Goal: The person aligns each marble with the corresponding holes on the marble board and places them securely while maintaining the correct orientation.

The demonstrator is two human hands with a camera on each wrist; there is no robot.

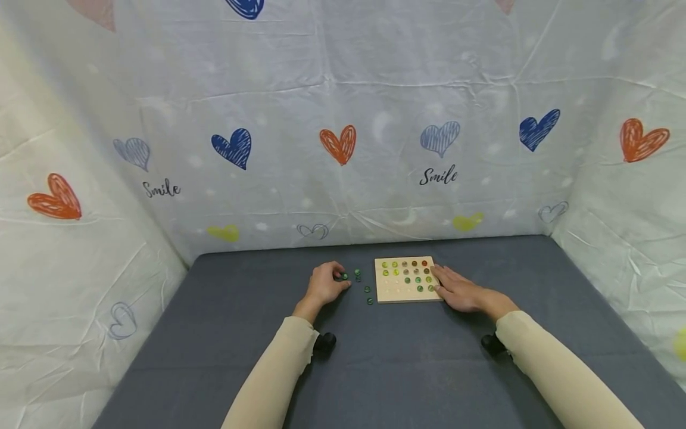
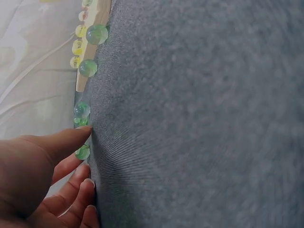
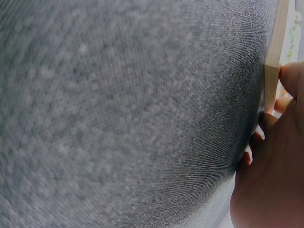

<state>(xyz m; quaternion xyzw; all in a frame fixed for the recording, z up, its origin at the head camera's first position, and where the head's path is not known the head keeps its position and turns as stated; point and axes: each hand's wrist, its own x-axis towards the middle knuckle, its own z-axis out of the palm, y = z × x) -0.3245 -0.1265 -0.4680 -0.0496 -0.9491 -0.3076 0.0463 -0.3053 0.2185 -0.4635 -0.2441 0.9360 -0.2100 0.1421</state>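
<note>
My left hand [image 1: 324, 282] is at the left of the loose marbles, its thumb and fingertips apart around a green marble [image 1: 345, 276]. In the left wrist view, that green marble [image 2: 82, 152] shows in the gap at the index fingertip, past the thumb. Several more green marbles, one of them the front marble [image 1: 370, 301], lie between this hand and a pale wooden board [image 1: 396, 293]. Rows of yellow, amber, red and green marbles sit on the board, with bare spots at its front left. Extended fingers of my right hand [image 1: 463, 292] rest along the board's right edge, the thumb at its near corner.
Dark grey cloth covers the table [image 1: 407, 369]. White sheeting [image 1: 278, 196] printed with hearts hangs behind the table and along both sides. A black wrist device [image 1: 324, 343] sits at the left cuff, another black device [image 1: 492, 344] at the right.
</note>
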